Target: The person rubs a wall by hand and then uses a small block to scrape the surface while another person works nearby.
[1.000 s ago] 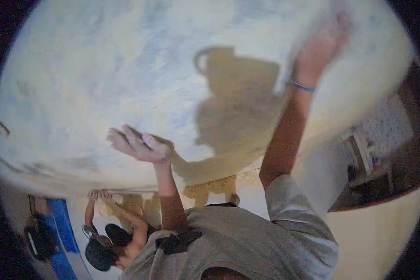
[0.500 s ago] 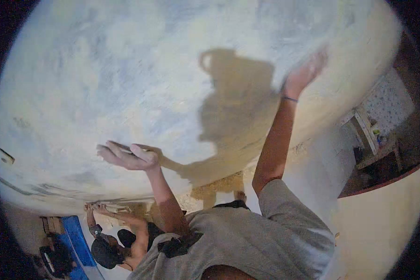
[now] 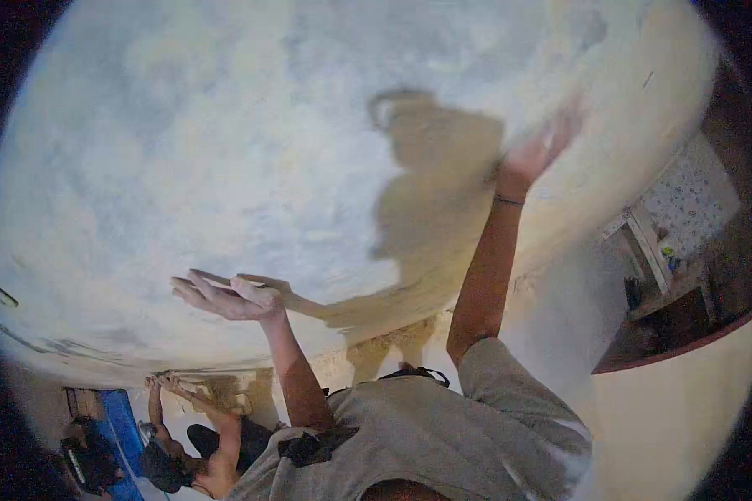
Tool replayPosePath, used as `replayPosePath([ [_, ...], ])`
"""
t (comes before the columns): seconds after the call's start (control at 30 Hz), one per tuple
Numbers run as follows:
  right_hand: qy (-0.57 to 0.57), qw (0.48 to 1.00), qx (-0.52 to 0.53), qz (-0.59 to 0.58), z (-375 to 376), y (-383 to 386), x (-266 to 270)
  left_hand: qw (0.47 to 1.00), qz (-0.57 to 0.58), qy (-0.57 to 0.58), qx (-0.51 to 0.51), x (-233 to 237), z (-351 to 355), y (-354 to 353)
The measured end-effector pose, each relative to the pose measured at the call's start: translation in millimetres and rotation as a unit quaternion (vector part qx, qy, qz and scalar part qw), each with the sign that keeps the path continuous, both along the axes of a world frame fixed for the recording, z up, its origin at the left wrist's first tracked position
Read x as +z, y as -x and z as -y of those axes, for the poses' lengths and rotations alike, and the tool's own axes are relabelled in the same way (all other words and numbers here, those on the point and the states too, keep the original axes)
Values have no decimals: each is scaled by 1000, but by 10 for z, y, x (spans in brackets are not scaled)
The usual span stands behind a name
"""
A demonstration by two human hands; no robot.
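A large pale wall surface (image 3: 226,167), mottled with bluish and cream patches, fills most of the view. My left hand (image 3: 228,299) lies close against its lower left part, fingers stretched out and slightly apart, with its dark shadow right beside it. Farther up on the right, my right hand (image 3: 547,144) is spread over the same surface, its fingers blurred by motion. A thin dark band (image 3: 510,199) circles my right wrist. Nothing shows in either hand. A broad brown shadow (image 3: 443,159) of a head and body falls between the two hands.
Another person (image 3: 205,451) works at the lower left, both arms raised to the surface. Beyond them is a blue panel (image 3: 121,430). At right stand a wooden table or shelf (image 3: 673,288) and a patterned sheet (image 3: 693,196). A cream panel (image 3: 677,417) fills the lower right.
My left hand sits slightly lower in the view, while my right hand stays at the upper right, still blurred. The shadow and the other person have shifted a little in the frame.
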State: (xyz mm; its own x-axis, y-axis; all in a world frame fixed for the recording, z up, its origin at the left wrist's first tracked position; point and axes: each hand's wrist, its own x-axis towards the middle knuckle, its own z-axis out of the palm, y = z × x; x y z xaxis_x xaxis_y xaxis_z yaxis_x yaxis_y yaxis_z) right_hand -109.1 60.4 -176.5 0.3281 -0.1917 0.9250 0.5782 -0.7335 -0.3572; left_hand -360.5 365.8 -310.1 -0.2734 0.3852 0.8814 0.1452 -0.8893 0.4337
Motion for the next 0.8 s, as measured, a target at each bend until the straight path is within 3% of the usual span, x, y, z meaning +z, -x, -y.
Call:
replayPosePath([
  [0.03,53,988,-29,-142,-213,94,114,1000,4,0,-6,7,28,-9],
  [0.1,104,992,12,-70,-823,348,8,1000,19,1,-16,36,57,-41],
  [0.17,91,984,107,114,-945,718,-575,1000,1,-15,0,61,86,-7],
  [0.27,-23,992,124,-4,-650,538,-1340,1000,10,-10,-19,37,56,51],
  [0.33,-124,990,53,-29,-422,363,-963,1000,9,2,-17,6,24,106],
  [0.43,-124,991,21,55,-247,315,411,999,23,24,-15,-79,-44,97],
  [0.5,-52,993,60,84,-517,265,798,999,9,47,12,-71,-106,97],
  [0.57,97,983,105,118,-1058,519,746,999,16,49,9,-100,-22,-66],
  [0.67,331,889,201,245,-1500,1344,353,994,60,72,-49,-84,58,-80],
  [0.7,334,881,232,242,-1441,1415,134,997,22,67,-43,-90,14,19],
  [0.77,126,945,303,12,-1137,1013,-708,997,-46,59,-23,-91,-137,259],
  [0.8,87,976,199,9,-959,849,-577,995,-69,72,-23,-38,-170,397],
])
